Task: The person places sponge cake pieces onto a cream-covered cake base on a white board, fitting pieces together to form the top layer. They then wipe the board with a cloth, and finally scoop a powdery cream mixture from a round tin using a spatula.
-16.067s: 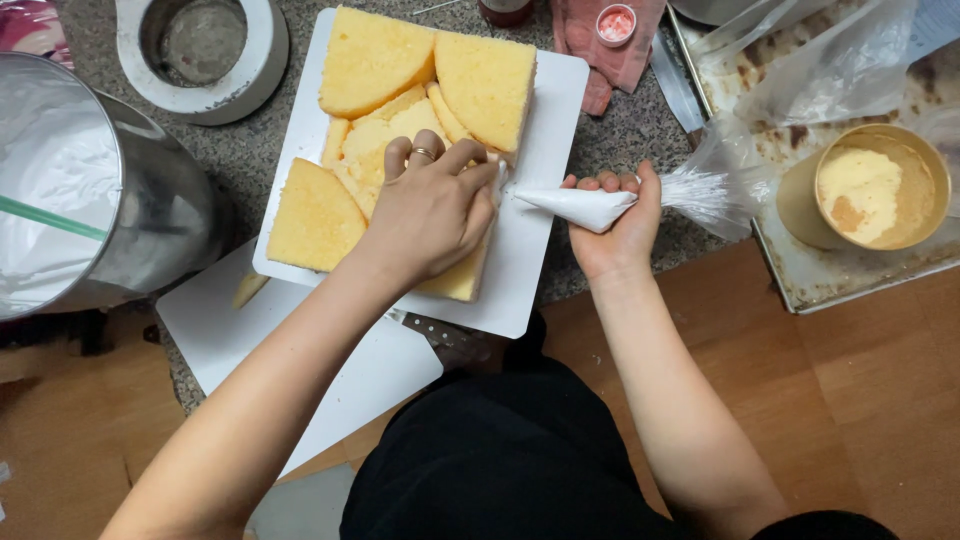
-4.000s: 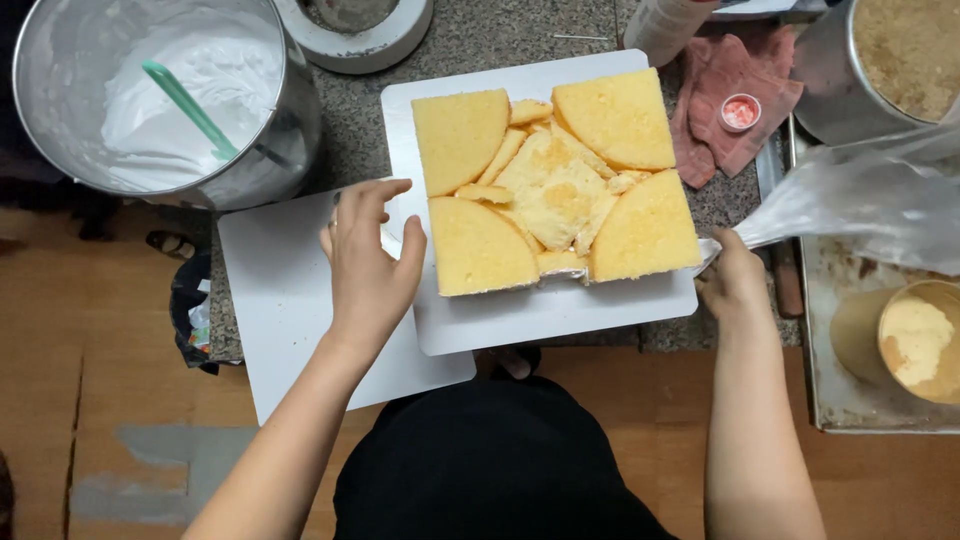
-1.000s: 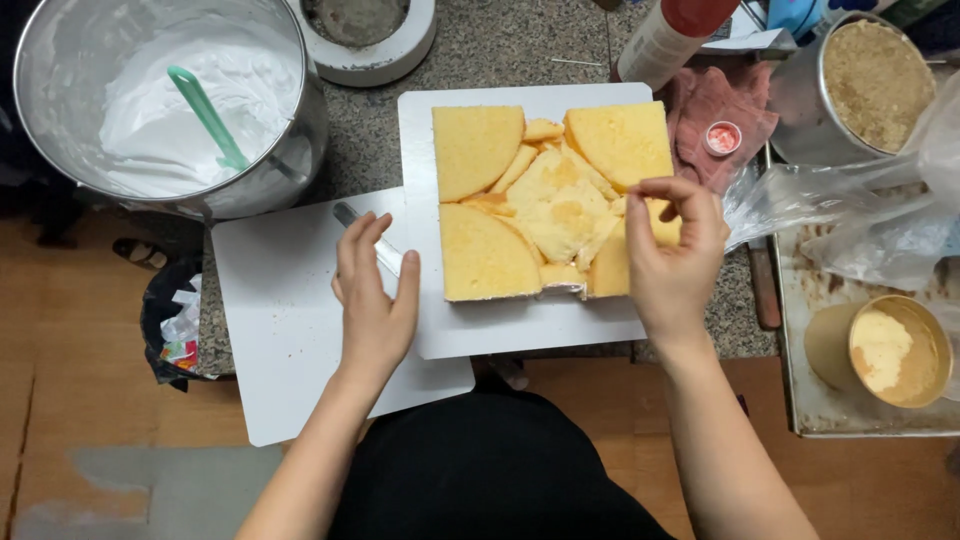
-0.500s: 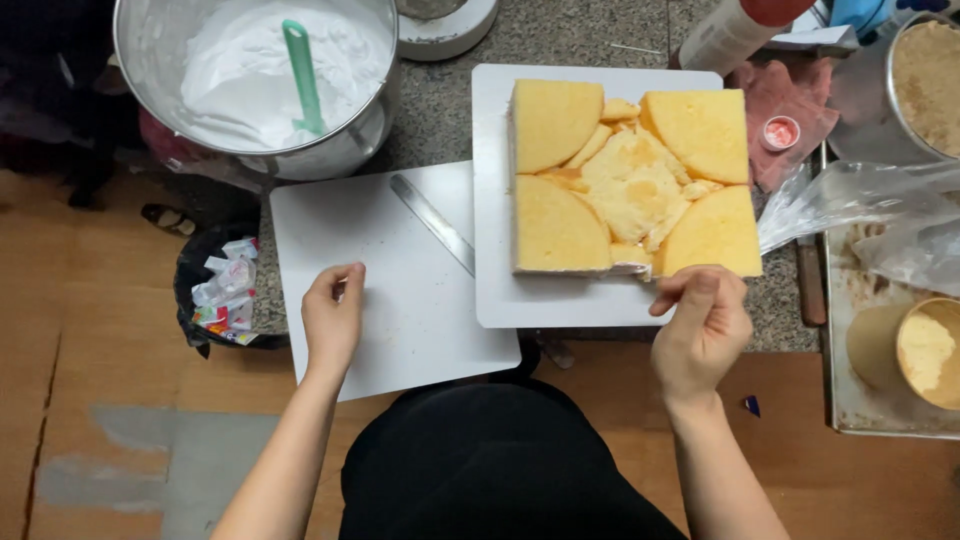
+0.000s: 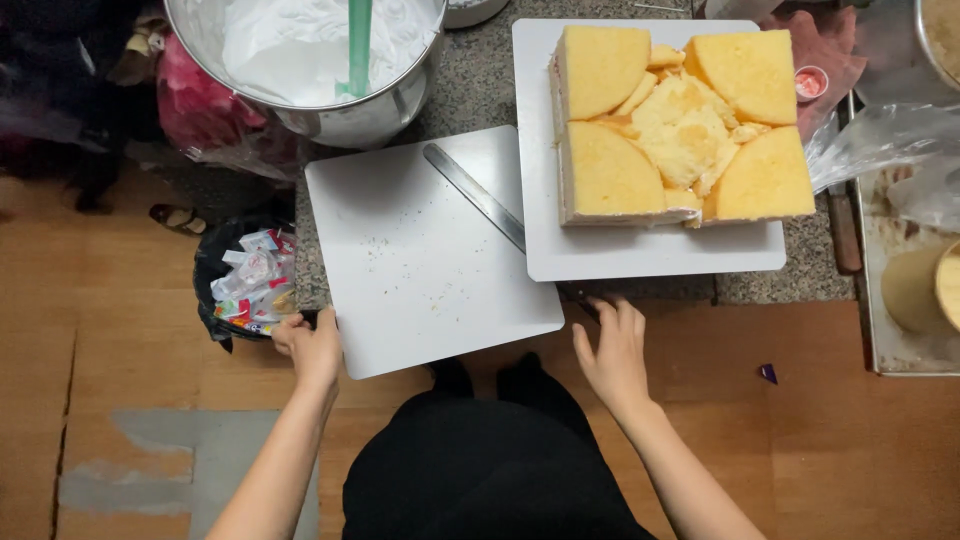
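Head view: left hand grips the near left corner of the empty white board, which overhangs the tabletop edge. Right hand has fingers spread, apparently on the handle of the long knife lying across that board, though the handle is shadowed. Advisable: support the board underneath, keep it level. Board is square, matte, crumb-speckled, beside the sponge cake.
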